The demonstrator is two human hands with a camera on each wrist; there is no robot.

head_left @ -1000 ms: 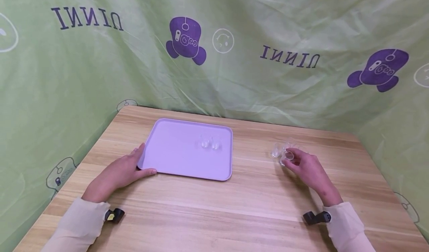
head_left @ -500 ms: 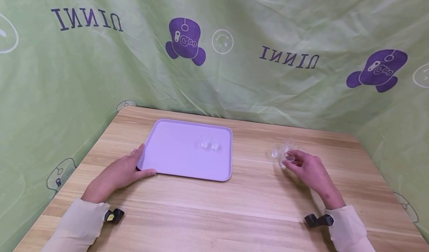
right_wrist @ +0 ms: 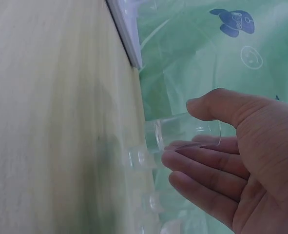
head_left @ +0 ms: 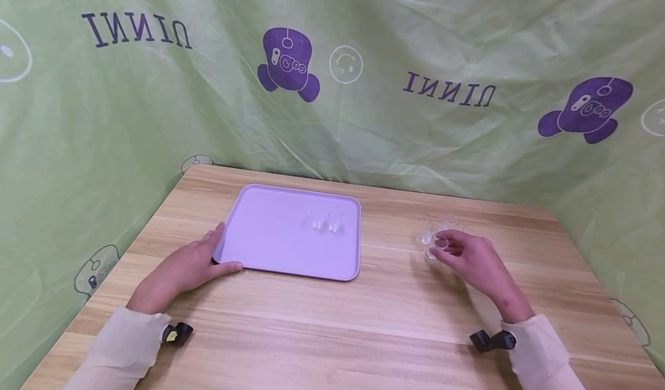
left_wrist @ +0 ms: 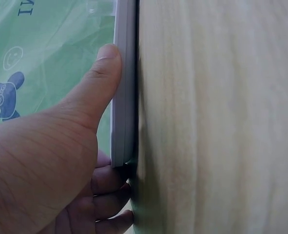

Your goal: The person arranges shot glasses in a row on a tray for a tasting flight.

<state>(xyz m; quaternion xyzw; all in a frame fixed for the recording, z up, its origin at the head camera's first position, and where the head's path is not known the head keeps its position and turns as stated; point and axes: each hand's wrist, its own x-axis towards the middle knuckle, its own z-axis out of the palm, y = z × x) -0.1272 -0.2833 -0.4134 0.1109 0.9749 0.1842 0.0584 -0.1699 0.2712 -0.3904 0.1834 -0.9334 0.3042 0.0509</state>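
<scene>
A small clear shot glass point(right_wrist: 180, 130) is pinched between the thumb and fingers of my right hand point(head_left: 480, 266), rim up, low over the right side of the table. Right behind it stand several more clear shot glasses point(head_left: 427, 234), partly hidden by the hand. My left hand point(head_left: 187, 269) grips the near left corner of the lilac tray point(head_left: 275, 246); its thumb point(left_wrist: 107, 61) lies along the front edge, and the fingers wrap the left side. Toward the tray's right side, two shot glasses point(head_left: 334, 222) stand side by side.
The wooden table point(head_left: 322, 326) reaches back to a green printed curtain point(head_left: 374, 136), which hangs behind it and at both sides. A stretch of bare wood lies between the tray and the group of glasses. Each sleeve carries a black wrist camera point(head_left: 492, 341).
My right hand, with the shot glass, has shifted slightly left, away from the glasses behind it. The left hand and the tray have stayed put.
</scene>
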